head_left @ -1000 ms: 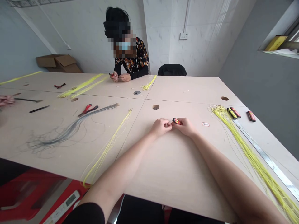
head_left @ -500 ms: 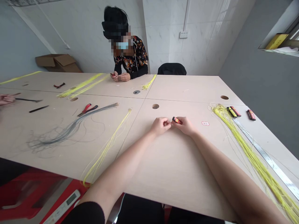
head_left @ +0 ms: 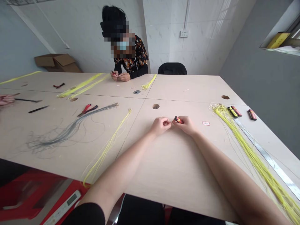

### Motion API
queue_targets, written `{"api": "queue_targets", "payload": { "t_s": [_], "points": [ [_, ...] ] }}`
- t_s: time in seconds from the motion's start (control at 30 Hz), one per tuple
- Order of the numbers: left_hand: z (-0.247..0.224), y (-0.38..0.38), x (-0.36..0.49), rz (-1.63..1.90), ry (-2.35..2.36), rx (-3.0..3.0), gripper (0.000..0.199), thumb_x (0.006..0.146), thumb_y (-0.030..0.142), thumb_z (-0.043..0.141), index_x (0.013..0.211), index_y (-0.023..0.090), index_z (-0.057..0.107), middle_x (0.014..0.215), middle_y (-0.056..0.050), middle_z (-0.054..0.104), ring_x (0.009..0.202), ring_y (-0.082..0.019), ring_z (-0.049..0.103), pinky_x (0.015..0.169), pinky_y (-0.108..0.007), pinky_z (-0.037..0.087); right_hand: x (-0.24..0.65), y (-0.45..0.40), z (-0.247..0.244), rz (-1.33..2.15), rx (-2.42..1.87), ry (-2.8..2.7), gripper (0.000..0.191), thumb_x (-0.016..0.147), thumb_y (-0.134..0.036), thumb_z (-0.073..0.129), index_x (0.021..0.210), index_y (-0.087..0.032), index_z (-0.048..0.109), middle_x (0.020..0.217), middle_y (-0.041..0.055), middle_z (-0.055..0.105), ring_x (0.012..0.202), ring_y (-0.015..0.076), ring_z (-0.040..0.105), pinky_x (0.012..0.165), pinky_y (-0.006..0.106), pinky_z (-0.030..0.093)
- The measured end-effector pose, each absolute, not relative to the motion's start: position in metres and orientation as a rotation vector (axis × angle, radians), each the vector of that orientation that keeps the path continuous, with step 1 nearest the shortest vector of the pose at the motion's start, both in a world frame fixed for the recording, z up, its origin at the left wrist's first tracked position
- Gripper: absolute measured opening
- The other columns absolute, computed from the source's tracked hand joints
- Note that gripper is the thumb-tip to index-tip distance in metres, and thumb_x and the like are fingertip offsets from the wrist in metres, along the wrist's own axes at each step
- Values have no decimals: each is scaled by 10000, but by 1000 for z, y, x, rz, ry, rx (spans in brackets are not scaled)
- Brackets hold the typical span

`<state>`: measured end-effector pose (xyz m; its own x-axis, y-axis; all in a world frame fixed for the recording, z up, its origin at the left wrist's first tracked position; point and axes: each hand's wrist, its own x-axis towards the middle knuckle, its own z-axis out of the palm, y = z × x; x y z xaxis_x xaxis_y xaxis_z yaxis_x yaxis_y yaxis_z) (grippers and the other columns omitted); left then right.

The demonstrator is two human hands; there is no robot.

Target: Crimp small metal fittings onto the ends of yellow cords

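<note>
My right hand [head_left: 187, 125] is closed around a red lighter [head_left: 179, 120] with a black end, which sticks out above the fingers toward the left. Beside it, my left hand [head_left: 160, 125] is closed in a pinch, its fingertips almost meeting those of the right. Whatever the left fingers hold is too small to make out. Both hands rest low over the pale table [head_left: 173, 162]. Right of them lies a small white label with a red border [head_left: 206, 123].
A yellow strand bundle [head_left: 248, 147], a metal ruler [head_left: 269, 159] and several lighters [head_left: 252, 114] lie at right. Leftward are thin yellow strands [head_left: 110, 142], grey wires [head_left: 77, 125] and red-handled pliers [head_left: 87, 109]. A co-worker [head_left: 126, 59] sits opposite; another person's hand [head_left: 6, 99] shows at left.
The lighter has shifted slightly to the right and tilted a little in my right hand. My left hand stays nearly still in its pinch.
</note>
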<state>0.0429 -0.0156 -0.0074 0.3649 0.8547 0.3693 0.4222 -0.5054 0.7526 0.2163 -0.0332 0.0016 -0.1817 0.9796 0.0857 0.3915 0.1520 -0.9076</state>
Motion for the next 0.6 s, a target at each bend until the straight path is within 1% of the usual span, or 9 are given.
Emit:
{"api": "queue_targets", "payload": {
  "t_s": [0.1, 0.33, 0.6],
  "points": [
    [-7, -17, 43, 1032, 1100, 2112, 146, 706, 193, 572, 574, 154, 524, 538, 50, 481, 519, -63, 384, 537, -209, 318, 216, -34, 2, 1005, -1339, -1699, 286, 682, -437, 551, 634, -157, 521, 590, -24, 333, 593, 101, 289, 547, 251, 233],
    [-9, -17, 43, 1005, 1076, 2228, 157, 712, 164, 576, 567, 160, 517, 554, 43, 501, 525, -68, 409, 537, -206, 326, 214, -35, 4, 964, -1357, -1693, 263, 656, -389, 547, 559, -171, 438, 561, -37, 287, 568, 88, 251, 528, 250, 201],
    [-11, -16, 43, 954, 1059, 2635, 162, 734, 126, 568, 583, 175, 535, 613, 13, 580, 621, -105, 506, 590, -226, 350, 211, -33, 2, 933, -1387, -1693, 176, 619, -334, 488, 588, -162, 508, 555, -33, 362, 566, 95, 317, 529, 238, 244]
  ]
}}
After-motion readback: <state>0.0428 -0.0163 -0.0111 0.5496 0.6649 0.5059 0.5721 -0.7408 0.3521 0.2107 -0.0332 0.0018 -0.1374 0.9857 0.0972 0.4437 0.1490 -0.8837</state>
